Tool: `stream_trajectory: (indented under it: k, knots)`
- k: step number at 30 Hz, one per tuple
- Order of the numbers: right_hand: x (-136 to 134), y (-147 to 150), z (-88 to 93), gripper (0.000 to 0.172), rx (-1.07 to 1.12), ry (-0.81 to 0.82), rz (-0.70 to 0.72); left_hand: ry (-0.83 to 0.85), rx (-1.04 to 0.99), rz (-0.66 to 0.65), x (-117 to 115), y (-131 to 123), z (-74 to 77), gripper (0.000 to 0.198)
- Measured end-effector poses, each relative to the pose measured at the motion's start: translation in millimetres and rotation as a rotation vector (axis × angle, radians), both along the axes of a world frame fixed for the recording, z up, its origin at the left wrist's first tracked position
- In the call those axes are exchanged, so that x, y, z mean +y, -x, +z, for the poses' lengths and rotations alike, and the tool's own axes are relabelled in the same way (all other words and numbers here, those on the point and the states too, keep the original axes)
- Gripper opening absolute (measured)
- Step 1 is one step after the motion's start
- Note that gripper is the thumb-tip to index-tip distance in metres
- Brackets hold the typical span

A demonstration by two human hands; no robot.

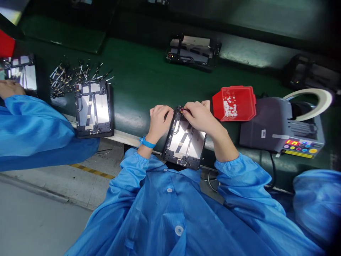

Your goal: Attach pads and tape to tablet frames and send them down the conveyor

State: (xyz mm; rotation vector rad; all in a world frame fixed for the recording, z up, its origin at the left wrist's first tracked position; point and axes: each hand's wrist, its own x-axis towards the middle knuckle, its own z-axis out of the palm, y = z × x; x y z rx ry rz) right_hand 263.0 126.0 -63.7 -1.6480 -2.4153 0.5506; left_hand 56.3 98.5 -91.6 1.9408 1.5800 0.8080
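Observation:
An opened tablet (183, 142), its black frame, silvery plates and dark ribbon cables exposed, lies tilted at the bench's near edge in front of my body. My left hand (160, 122), a blue band at its wrist, has its fingers curled against the tablet's upper left edge. Over the tablet's top end, my right hand (198, 115) has thumb and forefinger closed near the top left corner, where a small reddish part shows. Whatever is between those fingertips is hidden. A red bin (246, 103) with small white pieces (229, 107) stands just right of my right hand.
To the right is a grey tape dispenser (263, 124) with a lit display. Another opened tablet (93, 108) lies left, beside a pile of small cables (62, 80). One more tablet (193, 51) lies farther back. Co-workers' blue sleeves (34, 131) show at both sides.

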Motion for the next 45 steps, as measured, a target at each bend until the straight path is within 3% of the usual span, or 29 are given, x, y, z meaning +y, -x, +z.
stream_trajectory:
  k: [5,14,21,31,45]
  knots:
    - [7,1,5.0,0.025,-0.115,0.052,0.057,-0.006,0.04,-0.1,5,2,-4.2,0.022]
    - [11,4,2.6,0.026,-0.161,0.083,0.03,-0.054,0.136,-0.248,9,5,-14.2,0.045]
    - [12,6,2.9,0.024,-0.217,0.086,0.032,-0.144,0.205,-0.313,7,7,-15.7,0.044]
    - [16,14,13.5,0.033,-0.29,0.109,0.038,-0.391,0.511,-0.48,15,16,-6.5,0.038]
    - [25,14,15.2,0.036,-0.29,0.151,0.021,-0.504,0.564,-0.714,42,27,6.9,0.036]
